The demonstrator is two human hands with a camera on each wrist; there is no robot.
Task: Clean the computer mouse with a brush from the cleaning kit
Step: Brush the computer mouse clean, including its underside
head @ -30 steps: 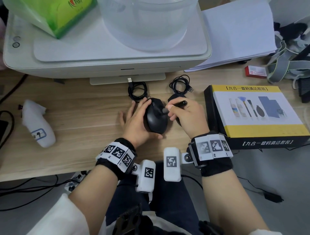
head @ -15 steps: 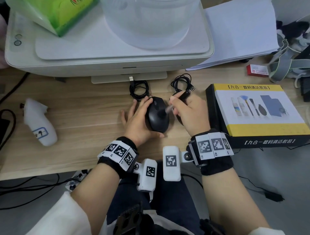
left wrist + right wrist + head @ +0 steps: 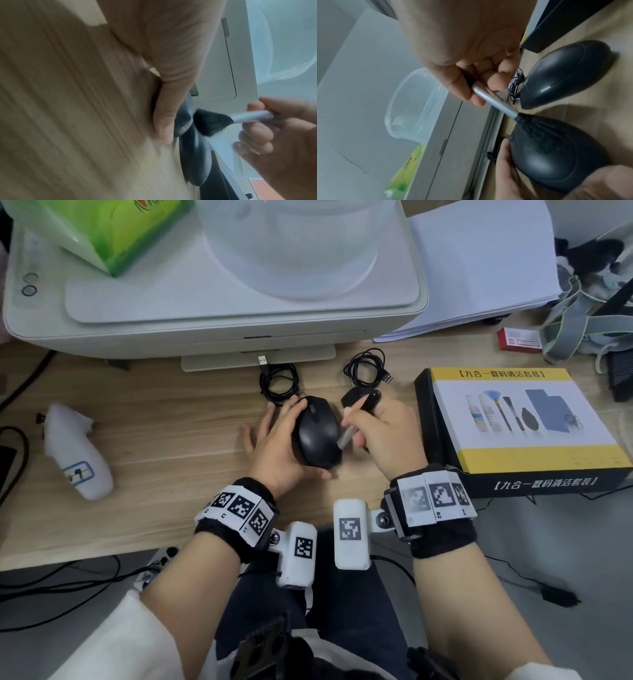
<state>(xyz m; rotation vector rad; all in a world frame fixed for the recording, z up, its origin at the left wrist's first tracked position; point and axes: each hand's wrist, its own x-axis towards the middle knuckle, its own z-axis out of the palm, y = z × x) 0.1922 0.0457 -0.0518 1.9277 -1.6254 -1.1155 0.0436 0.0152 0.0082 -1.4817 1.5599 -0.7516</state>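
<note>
L hand point(image 3: 274, 446) cups mouse point(image 3: 317, 434); R hand point(image 3: 383, 433) pinches brush point(image 3: 494, 100), bristles on its top. Best w/ light strokes, mouse held steady.

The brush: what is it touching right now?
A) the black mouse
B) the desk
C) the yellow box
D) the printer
A: the brush in the right hand has its bristles spread on the mouse that the left hand holds.
</note>
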